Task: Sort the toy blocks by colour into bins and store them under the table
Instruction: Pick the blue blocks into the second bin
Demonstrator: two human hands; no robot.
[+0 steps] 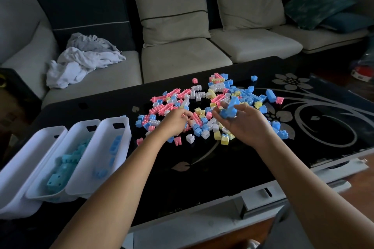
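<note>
Toy blocks [212, 103] of small pastel plastic, in pink, blue, yellow and white, lay in a loose mixed pile on the far middle part of the black glass bench [202, 168] with a grey flower pattern. A few single pieces lay apart at the edges of the pile.

The right hand [247, 125] was raised just over the near right side of the pile, palm turned up. Its fingers [245, 108] were half curled round a small bunch of blue plastic blocks [229, 110] that rested in the palm.

The left hand [176, 121] was down on the near left side of the pile, palm down. Its fingers [187, 113] were bent and touched the pieces beside a pink block, but I cannot tell if they held anything.

Three long white plastic bins stood side by side on the left end of the bench, touching each other. The left bin [36, 143] showed only its white wall. The middle bin [80, 127] held many pale turquoise blocks [64, 166]. The right bin [125, 133], the nearest to the pile, held a few blue pieces [115, 145].

Behind the bench stood a beige sofa [182, 56] with dark and beige cushions. A crumpled heap of white and grey cloth [81, 60] lay on its left seat.
</note>
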